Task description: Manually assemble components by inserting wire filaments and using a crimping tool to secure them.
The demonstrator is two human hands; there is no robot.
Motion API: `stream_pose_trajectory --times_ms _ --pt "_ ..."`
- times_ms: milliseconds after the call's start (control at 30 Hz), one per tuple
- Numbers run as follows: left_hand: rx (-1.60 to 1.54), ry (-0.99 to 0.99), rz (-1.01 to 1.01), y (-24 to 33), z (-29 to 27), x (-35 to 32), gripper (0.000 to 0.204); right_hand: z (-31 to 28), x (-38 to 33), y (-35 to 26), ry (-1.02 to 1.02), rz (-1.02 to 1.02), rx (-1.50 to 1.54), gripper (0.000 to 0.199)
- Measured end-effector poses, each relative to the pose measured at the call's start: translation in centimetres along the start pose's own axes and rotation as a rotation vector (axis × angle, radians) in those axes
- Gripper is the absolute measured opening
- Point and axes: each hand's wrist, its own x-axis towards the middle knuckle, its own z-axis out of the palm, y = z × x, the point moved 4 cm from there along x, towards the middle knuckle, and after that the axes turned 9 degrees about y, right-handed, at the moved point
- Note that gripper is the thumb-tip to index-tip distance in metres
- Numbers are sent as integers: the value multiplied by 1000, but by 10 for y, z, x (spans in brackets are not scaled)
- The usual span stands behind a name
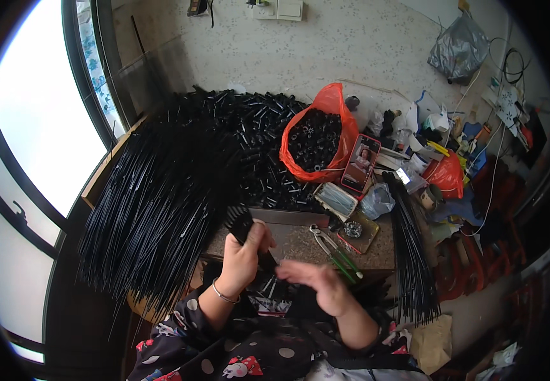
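My left hand (244, 254), with a bracelet at the wrist, is closed round a black pronged piece (239, 222). Its slotted, comb-like end sticks up above my fingers, and a dark part shows below them; my grip hides the middle. My right hand (316, 284) is beside its lower end, fingers stretched out toward the left and slightly blurred. Whether the fingertips touch the piece I cannot tell. Left of my hands lies a large heap of long thin black rods (154, 209). Behind them spreads a pile of short black tubes (256, 120).
A red plastic bag (289, 162) of small black parts sits among the tubes. Nearby are a phone (360, 164), a tray of thin pins (336, 200) and green-handled pliers (333, 253). More black rods (413, 254) hang over the table's right edge, beside mixed clutter.
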Motion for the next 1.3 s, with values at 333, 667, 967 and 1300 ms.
stream_pose_trajectory --times_ms 333,667,967,1300 --pt "-756 -162 -907 -73 47 -56 60 -91 59 5 980 -333 956 36" --pt "384 -365 677 62 32 17 50 -19 49 47 233 -304 322 25" --pt "297 -687 96 15 28 19 18 -10 60 124 131 -129 413 31" --pt "922 181 -41 -116 -34 215 38 -11 43 147 428 140 550 22"
